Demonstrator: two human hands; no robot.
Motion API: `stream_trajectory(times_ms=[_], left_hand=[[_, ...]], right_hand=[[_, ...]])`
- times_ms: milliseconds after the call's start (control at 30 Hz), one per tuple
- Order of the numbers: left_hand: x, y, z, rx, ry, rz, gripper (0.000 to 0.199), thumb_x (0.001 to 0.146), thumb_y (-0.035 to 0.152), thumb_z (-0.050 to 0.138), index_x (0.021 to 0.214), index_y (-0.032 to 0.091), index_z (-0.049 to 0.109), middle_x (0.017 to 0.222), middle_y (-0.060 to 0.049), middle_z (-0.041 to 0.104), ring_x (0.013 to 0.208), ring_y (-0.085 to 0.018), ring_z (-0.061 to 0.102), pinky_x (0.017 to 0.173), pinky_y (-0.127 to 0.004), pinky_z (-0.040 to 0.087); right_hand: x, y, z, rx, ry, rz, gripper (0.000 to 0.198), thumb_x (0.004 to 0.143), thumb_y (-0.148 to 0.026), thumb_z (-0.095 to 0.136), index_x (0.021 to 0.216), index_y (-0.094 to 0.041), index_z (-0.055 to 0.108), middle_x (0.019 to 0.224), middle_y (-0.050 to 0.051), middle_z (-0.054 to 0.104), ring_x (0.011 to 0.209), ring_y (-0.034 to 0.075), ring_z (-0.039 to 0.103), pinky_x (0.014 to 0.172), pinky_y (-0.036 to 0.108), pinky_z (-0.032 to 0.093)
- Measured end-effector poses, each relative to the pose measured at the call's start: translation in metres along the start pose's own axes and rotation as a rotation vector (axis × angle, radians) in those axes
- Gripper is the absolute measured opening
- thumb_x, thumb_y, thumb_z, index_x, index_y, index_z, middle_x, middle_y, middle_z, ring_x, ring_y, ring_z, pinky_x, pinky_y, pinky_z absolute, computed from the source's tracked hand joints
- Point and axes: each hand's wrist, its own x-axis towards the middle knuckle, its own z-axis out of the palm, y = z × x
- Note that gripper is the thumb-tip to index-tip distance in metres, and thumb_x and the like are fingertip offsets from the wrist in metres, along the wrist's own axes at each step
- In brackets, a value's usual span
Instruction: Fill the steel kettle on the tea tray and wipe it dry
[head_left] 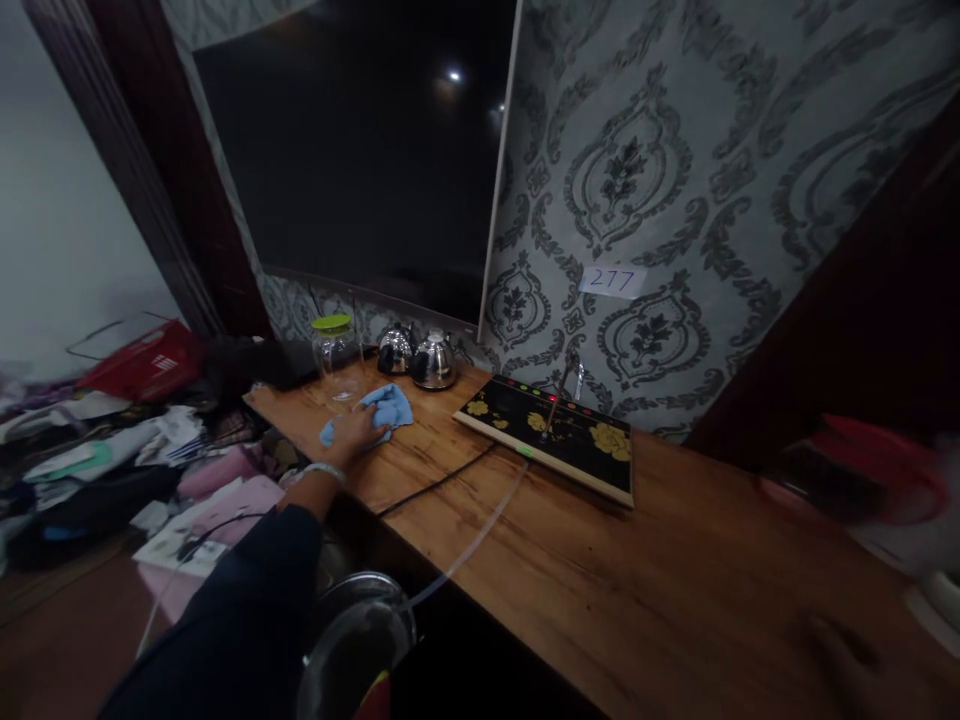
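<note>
My left hand (354, 437) reaches out over the wooden tabletop (450, 490) and grips a light-blue cloth (388, 405), which spreads past the fingers on both sides. Just behind the cloth stands a clear glass jar (335, 355) with a green lid. Two shiny metal kettles (433, 362) sit side by side near the wall. My right hand (862, 660) is low at the right edge over the tabletop, dark and smeared, so its fingers cannot be made out.
A black tea-stove panel (551, 435) with gold flowers has a red light, a spout, a cable and a clear hose (480, 530). A metal bucket (360, 640) stands below the front edge. A blurred red-lidded pot (855, 470) is at right; clothes (150, 440) pile at left.
</note>
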Motion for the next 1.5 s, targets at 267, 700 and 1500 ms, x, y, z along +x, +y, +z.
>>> stream_trajectory(times_ms=[267,700,1500], left_hand=[[-0.046,0.033,-0.008,0.089,0.015,0.202,0.049,0.080,0.043,0.050,0.118,0.014,0.058,0.114,-0.017,0.065,0.101,-0.031,0.062,0.086,-0.038,0.047],[-0.159,0.170,-0.066,-0.485,0.120,0.671,0.052,0.079,0.051,0.054,0.120,0.019,0.057,0.120,-0.009,0.064,0.112,-0.027,0.058,0.095,-0.040,0.048],[-0.212,0.477,0.010,-0.129,-0.420,1.149,0.096,0.066,0.067,0.063,0.148,0.034,0.025,0.160,-0.011,0.011,0.142,-0.047,0.012,0.109,-0.066,0.017]], right_hand=[[-0.008,-0.016,-0.002,0.109,-0.073,0.172,0.035,0.069,-0.050,0.054,0.071,-0.018,0.068,0.092,0.025,0.069,0.088,0.031,0.066,0.077,0.044,0.045],[0.006,0.011,0.023,0.359,0.113,-0.001,0.028,0.065,-0.040,0.055,0.073,-0.018,0.069,0.086,0.012,0.073,0.084,0.026,0.063,0.085,0.043,0.047],[0.007,-0.015,0.001,0.572,0.555,0.154,0.034,0.075,-0.042,0.048,0.085,-0.015,0.066,0.085,0.009,0.069,0.079,0.021,0.061,0.073,0.033,0.046]])
